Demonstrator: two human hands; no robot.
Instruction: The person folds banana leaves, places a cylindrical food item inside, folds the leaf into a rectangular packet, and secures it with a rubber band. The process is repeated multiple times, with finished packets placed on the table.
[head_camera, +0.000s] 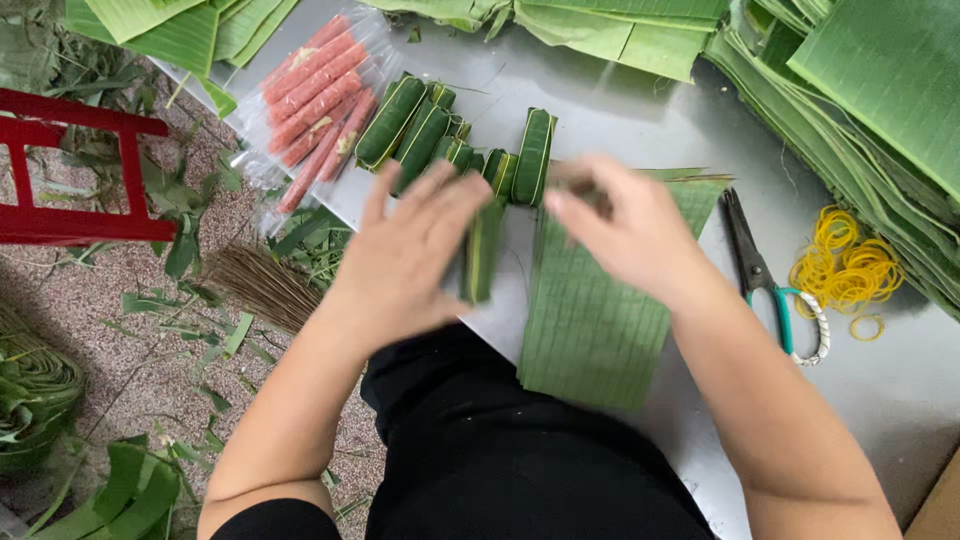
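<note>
Two hands (520, 240) palms down, fingers spread, left (405, 265) touching leaf-wrapped roll (483, 250)

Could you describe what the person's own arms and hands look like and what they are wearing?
Both arms are bare from the upper arm down, with short black sleeves just showing at the bottom edge. The left hand and right hand wear no gloves, and no rings, watch or bracelets are visible. The fingers are slightly blurred, so finer details such as nails cannot be made out. Black clothing covers the torso between the arms.
</note>
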